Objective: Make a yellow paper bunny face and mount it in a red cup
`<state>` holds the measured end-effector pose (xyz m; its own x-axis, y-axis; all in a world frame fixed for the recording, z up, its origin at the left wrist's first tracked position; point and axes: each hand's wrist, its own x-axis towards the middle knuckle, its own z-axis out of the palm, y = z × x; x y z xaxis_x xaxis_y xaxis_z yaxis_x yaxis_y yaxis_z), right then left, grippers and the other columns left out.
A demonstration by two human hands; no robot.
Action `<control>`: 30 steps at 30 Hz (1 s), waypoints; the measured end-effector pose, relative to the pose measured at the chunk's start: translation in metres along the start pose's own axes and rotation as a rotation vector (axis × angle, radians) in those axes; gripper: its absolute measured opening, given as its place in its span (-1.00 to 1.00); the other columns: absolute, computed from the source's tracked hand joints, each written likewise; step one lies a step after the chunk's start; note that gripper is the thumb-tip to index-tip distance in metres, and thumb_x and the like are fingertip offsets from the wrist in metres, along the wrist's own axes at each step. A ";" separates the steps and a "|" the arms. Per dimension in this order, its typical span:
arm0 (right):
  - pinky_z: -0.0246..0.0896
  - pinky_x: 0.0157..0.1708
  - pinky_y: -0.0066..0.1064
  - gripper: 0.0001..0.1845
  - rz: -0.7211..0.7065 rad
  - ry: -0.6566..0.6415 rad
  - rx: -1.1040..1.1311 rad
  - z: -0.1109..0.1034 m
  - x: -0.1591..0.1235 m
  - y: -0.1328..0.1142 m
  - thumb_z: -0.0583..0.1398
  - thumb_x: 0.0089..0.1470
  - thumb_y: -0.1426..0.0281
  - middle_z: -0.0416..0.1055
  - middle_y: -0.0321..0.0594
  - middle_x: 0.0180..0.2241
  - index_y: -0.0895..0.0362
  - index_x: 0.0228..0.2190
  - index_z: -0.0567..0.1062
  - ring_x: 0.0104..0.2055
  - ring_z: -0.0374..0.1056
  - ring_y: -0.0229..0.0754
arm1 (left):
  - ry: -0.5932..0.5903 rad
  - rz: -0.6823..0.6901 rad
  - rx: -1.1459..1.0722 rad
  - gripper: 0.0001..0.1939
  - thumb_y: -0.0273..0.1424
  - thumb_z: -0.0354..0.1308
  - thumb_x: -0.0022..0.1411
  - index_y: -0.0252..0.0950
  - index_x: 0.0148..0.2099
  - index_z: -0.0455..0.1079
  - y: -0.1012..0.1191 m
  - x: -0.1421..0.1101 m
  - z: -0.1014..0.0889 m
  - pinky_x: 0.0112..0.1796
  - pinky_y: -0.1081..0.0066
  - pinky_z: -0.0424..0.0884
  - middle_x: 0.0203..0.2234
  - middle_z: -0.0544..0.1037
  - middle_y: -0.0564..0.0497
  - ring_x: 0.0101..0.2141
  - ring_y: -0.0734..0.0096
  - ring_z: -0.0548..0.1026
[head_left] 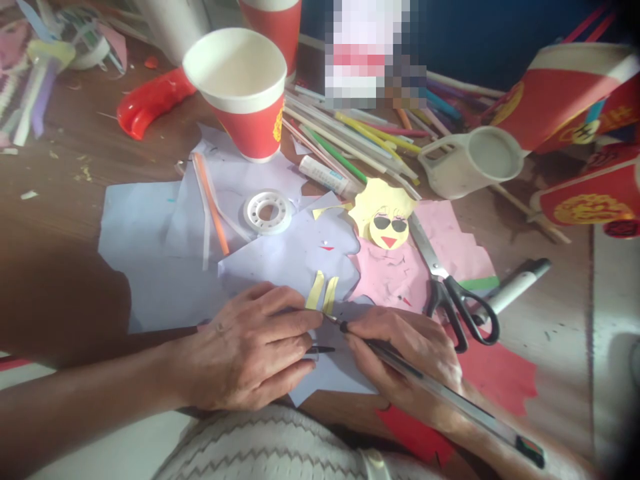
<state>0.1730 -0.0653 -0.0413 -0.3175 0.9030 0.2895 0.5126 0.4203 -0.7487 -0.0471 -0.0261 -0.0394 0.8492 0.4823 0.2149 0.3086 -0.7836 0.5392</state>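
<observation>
My right hand (pixel 405 347) grips a clear-barrelled pen (pixel 450 395), its tip pointing at the lower ends of two narrow yellow paper strips (pixel 321 292). My left hand (pixel 260 343) lies across the pale blue paper (pixel 337 373), its index fingertip against the strips. A dark pen cap (pixel 323 349) pokes out between its lower fingers; the rest is hidden. Just beyond, a yellow paper face (pixel 389 231) with dark glasses and a red mouth sits on a wavy yellow piece. Black-handled scissors (pixel 444 287) lie beside my right hand on pink paper (pixel 457 240).
A red and white paper cup (pixel 245 113) stands behind a white tape roll (pixel 267 212). A glue stick (pixel 325 175), several coloured straws (pixel 370 133), a white mug (pixel 465 163) and a capped marker (pixel 517 287) lie around. Red paper scraps (pixel 493 370) are at right.
</observation>
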 end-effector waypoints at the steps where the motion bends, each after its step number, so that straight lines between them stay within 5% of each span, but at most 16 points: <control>1: 0.30 -0.55 -0.48 -0.90 0.004 -0.001 0.001 0.000 0.000 0.000 0.20 0.07 0.54 0.48 -0.29 -0.58 0.12 -0.41 0.40 -0.58 0.42 -0.26 | 0.003 0.001 -0.002 -0.93 -0.50 0.13 0.18 -0.32 -0.35 0.44 0.000 0.000 0.000 -0.21 0.23 0.29 -0.15 0.56 0.00 -0.20 0.23 0.39; 30: 0.26 -0.57 -0.49 -0.89 0.026 0.013 -0.031 -0.001 -0.001 0.000 0.17 0.07 0.53 0.45 -0.36 -0.60 0.08 -0.40 0.39 -0.60 0.39 -0.28 | 0.010 -0.016 -0.011 -0.90 -0.49 0.13 0.19 -0.31 -0.36 0.45 0.001 0.001 0.000 -0.19 0.25 0.32 -0.15 0.56 0.00 -0.18 0.24 0.41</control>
<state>0.1746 -0.0659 -0.0412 -0.2937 0.9146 0.2778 0.5448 0.3990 -0.7375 -0.0462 -0.0266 -0.0391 0.8401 0.4983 0.2143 0.3170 -0.7716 0.5515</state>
